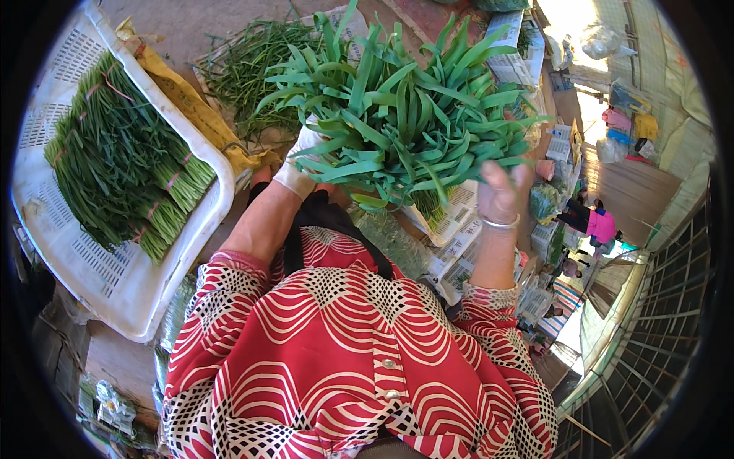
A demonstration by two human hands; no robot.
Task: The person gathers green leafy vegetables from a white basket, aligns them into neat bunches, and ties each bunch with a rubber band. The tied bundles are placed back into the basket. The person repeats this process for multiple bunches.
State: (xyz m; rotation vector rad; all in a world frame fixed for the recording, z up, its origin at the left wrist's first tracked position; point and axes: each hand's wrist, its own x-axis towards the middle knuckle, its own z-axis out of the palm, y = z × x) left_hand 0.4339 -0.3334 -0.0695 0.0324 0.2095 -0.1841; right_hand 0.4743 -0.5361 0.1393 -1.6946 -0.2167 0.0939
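A large bunch of broad flat green leaves [401,115], perhaps garlic chives, is held up in front of me, tips fanned outward. My left hand [305,150], in a white glove, grips it at the left side; leaves cover its fingers. At the lower right edge of the bunch is my bare right hand [499,189], with a silver bangle [500,222] on the wrist. It is blurred, and whether it grips leaves cannot be told. To my left, a white perforated plastic basket [97,269] holds several bundles of green stalks [114,160] tied with pinkish bands.
A yellow woven sack [183,103] lies beside the basket. Loose green stalks [258,74] are spread on the ground beyond. Under the bunch stands a white crate [453,226] with greens in it. Farther right are more crates [536,298] and a person in pink [601,226].
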